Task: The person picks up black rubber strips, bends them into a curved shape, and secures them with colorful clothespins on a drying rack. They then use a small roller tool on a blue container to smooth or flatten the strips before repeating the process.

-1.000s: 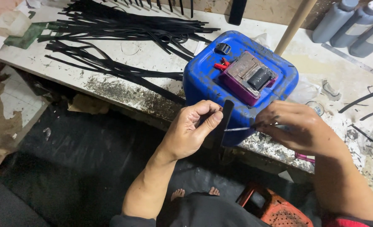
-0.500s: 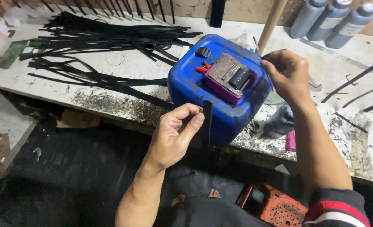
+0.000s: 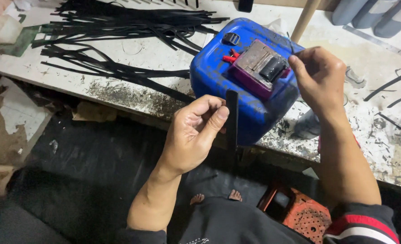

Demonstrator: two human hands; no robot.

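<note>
Low in the frame sits an orange stool (image 3: 299,212), right of centre, beside the person's dark lap. Above it, at centre, the left hand (image 3: 193,133) pinches a black strip (image 3: 232,119) between thumb and forefinger, the strip standing upright in front of the blue can (image 3: 218,77). That grip looks the same as half a second ago, the strip no more tilted than before.

The right hand (image 3: 320,79) is at upper right, fingers curled narrow over the can's far corner; I cannot tell whether anything is between them. A second ago it was down by the strip, close to the left hand; since then it has lifted away to the can, and the two hands are now well apart.

On top of the can rests a purple box (image 3: 261,68) with a black roller. Behind, across the upper left, a heap of black strips (image 3: 119,27) lies on the stained bench (image 3: 146,54). Grey bottles (image 3: 376,13) stand at the top right corner.
</note>
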